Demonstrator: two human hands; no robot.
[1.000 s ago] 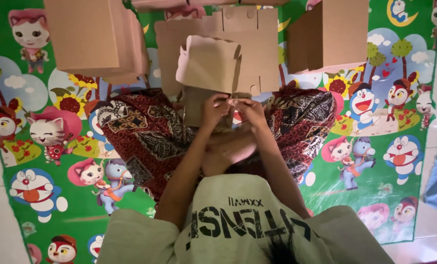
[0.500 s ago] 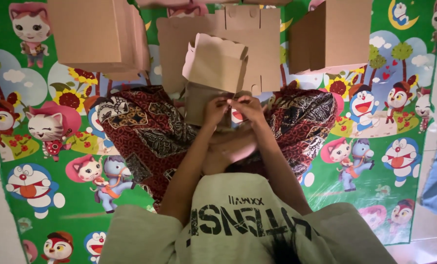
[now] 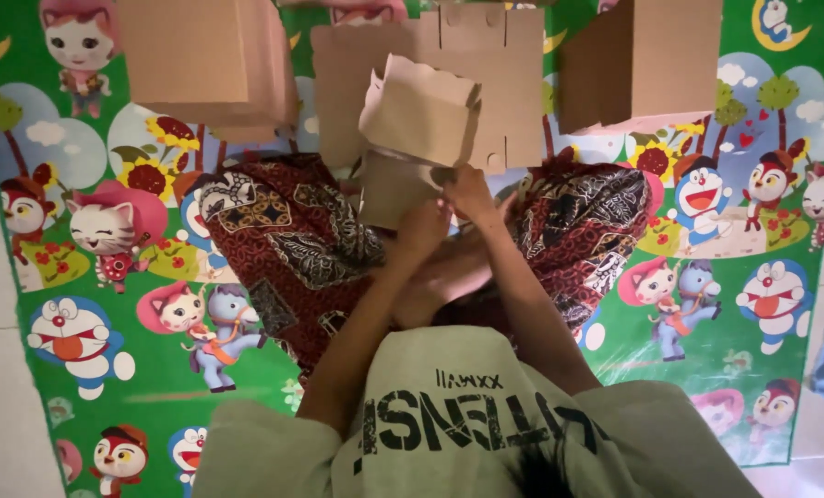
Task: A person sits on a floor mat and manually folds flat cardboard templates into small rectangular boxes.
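Fingers of your left hand [image 3: 423,224] and right hand [image 3: 468,192] pinch the lower edge of the cardboard box [image 3: 418,124], forearms extended. The brown, half-folded box sits raised above your lap.

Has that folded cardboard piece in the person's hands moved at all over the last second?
Barely. The folded cardboard piece has drifted slightly right against the flat cardboard sheet behind it, both hands still at its lower edge.
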